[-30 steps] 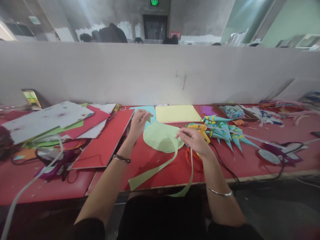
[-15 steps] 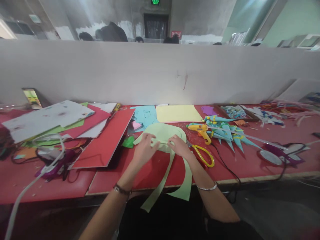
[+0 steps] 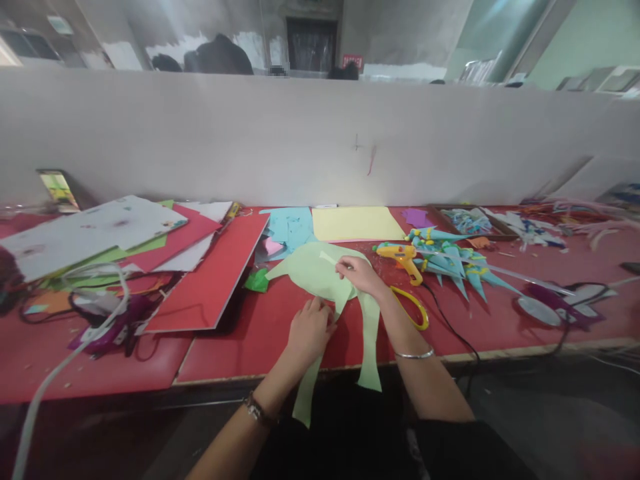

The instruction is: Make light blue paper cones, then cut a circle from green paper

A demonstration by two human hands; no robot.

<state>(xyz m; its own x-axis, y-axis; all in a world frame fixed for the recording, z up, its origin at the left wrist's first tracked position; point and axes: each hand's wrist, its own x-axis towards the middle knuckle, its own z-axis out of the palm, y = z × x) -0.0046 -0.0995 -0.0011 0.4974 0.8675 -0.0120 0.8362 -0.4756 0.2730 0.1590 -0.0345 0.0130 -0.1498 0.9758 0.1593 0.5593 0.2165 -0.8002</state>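
Note:
A pale green paper sheet with a rounded outline [image 3: 310, 270] lies on the red table before me. Long strips of the same paper trail from it over the table's front edge. My left hand [image 3: 310, 328] is closed with curled fingers around one hanging green paper strip [image 3: 306, 393]. Over the sheet, my right hand [image 3: 359, 275] pinches a small pale green strip [image 3: 328, 258], whose end points up and left. A second hanging strip [image 3: 370, 340] passes below my right wrist. Scissors with yellow handles [image 3: 417, 310] lie partly behind my right forearm.
To the right are a yellow glue gun [image 3: 403, 257] and spiky blue paper pieces [image 3: 447, 263]. A red board [image 3: 213, 280], stacked papers [image 3: 100, 230] and a white cable [image 3: 60, 363] are on the left. Behind are a yellow sheet [image 3: 355, 223], blue paper [image 3: 290, 227] and a white partition [image 3: 225, 140].
My left hand has come down toward me, off the rounded sheet. My right hand now holds a small strip up over it, and the hanging strips have shifted.

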